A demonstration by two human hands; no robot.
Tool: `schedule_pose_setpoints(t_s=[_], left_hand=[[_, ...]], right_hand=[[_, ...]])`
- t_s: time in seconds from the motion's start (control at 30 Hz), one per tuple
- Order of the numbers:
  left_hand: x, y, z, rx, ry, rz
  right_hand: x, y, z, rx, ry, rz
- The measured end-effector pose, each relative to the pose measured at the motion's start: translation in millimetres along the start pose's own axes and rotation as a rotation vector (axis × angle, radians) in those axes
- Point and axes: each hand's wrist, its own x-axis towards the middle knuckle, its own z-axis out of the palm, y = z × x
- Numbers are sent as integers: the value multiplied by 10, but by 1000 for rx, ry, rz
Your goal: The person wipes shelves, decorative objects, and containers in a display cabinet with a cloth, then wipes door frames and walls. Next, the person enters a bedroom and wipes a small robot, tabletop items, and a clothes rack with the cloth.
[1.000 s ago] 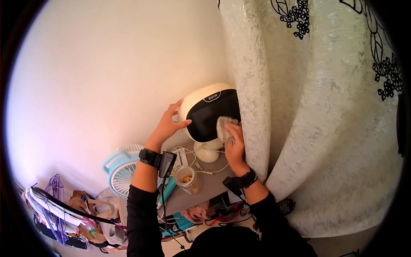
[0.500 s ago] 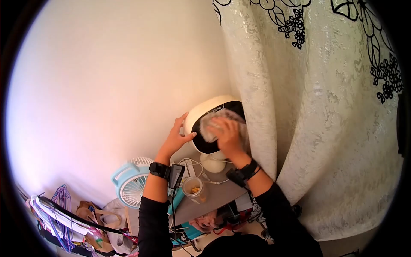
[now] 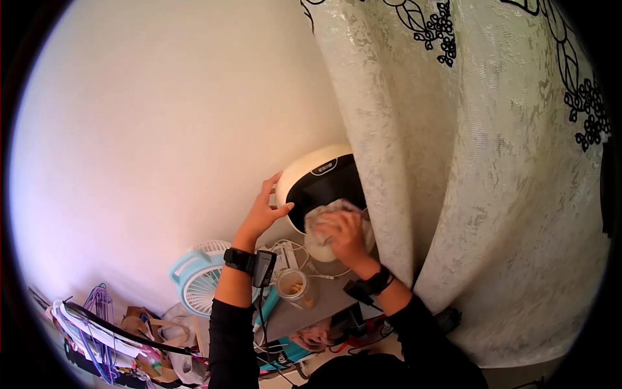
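Note:
A rounded white device (image 3: 295, 174) with a dark screen stands on a small grey table (image 3: 330, 295), partly covered by the curtain at its right. My left hand (image 3: 264, 211) grips the device's left edge, thumb at the front and fingers behind. A greyish-white cloth (image 3: 317, 217) lies against the lower part of the screen, under my right hand (image 3: 345, 236), whose fingers press on it. The device's round base is largely hidden behind the cloth and hand. Just below, a clear jar (image 3: 293, 285) with yellow pieces inside stands near white cables.
A light blue fan (image 3: 197, 279) stands left of my left forearm. White cables and a power strip (image 3: 285, 259) lie behind the jar. Hangers (image 3: 100, 330) and bags (image 3: 155, 330) are at lower left. A patterned curtain (image 3: 434, 149) hangs at the right, by the wall.
My right hand has moved the cloth from the screen's right side across its middle, then down to its lower edge. My left hand keeps its hold on the device. The view has shifted slightly.

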Motion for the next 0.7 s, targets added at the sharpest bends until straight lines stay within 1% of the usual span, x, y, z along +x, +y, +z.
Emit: schedule_pose_setpoints(t_s=[0.03, 0.1, 0.13, 0.17, 0.2, 0.27, 0.33, 0.4, 0.47, 0.5, 0.6, 0.67, 0.7], left_hand=[[6, -18, 3, -11, -1, 10], [-1, -26, 14, -24, -3, 18], [-3, -22, 23, -38, 6, 15], [-4, -24, 28, -52, 17, 12], [-8, -31, 27, -56, 21, 12], [-12, -51, 48, -55, 49, 17], [-21, -36, 67, -66, 58, 17], [-16, -50, 81, -75, 64, 16], [-21, -101, 68, -84, 77, 3], [-19, -105, 51, -53, 62, 51], [-14, -41, 16, -44, 27, 15], [-30, -42, 17, -51, 23, 10], [-24, -39, 9, -53, 24, 9]], right_hand=[[63, 100, -76, 22, 31, -13], [41, 502, -51, 77, 195, 151], [21, 622, -70, 247, 261, 376], [4, 775, -120, 326, 234, 460], [58, 738, -176, 350, 187, 462], [51, 622, -134, 154, 239, 317], [-1, 531, -22, 69, 223, 119], [-95, 194, 56, 13, 54, 42], [-170, -90, 155, 15, -36, -31], [-198, -86, 153, 13, -81, -34], [-143, 73, 23, 38, -122, -81], [-159, 327, -69, 11, -16, -36], [-108, 426, -125, 86, 89, 51]])
